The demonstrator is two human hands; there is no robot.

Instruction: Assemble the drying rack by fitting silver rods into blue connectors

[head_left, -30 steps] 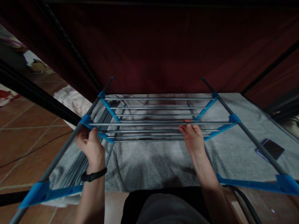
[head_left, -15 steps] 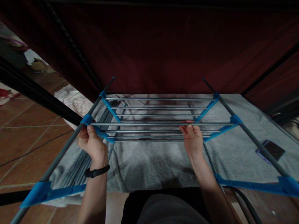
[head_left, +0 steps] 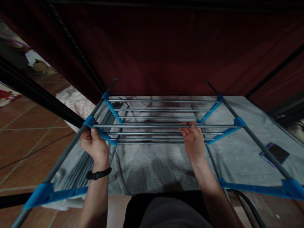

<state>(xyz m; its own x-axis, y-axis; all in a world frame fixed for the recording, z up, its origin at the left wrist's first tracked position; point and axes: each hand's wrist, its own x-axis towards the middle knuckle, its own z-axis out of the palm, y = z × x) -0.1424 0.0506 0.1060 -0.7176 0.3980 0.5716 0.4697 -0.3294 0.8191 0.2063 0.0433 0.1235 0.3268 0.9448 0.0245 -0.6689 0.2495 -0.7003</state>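
Observation:
A rack of grey metal tubes with blue plastic brackets, shaped like a drying rack, stands before me. My left hand (head_left: 96,145) is closed on the left end of its near cross rod (head_left: 142,126), thumb up, right beside a blue bracket (head_left: 89,121). Farther right on the same rod, my right hand (head_left: 194,142) holds on with bent fingers, some hidden behind it. At its right end the rod meets another blue bracket (head_left: 239,121). More thin rods (head_left: 152,110) span the rack behind and below.
A grey blanket (head_left: 152,167) lies under the rack, with several loose grey tubes (head_left: 79,169) on its left. A phone (head_left: 275,154) rests at the right. Behind hangs a dark red fabric panel (head_left: 161,53). A black bar (head_left: 42,95) crosses above the tiled floor (head_left: 28,142).
My right hand has shifted slightly left along the rod, its thumb no longer plainly showing in front. My left hand has barely moved, and the rack looks the same.

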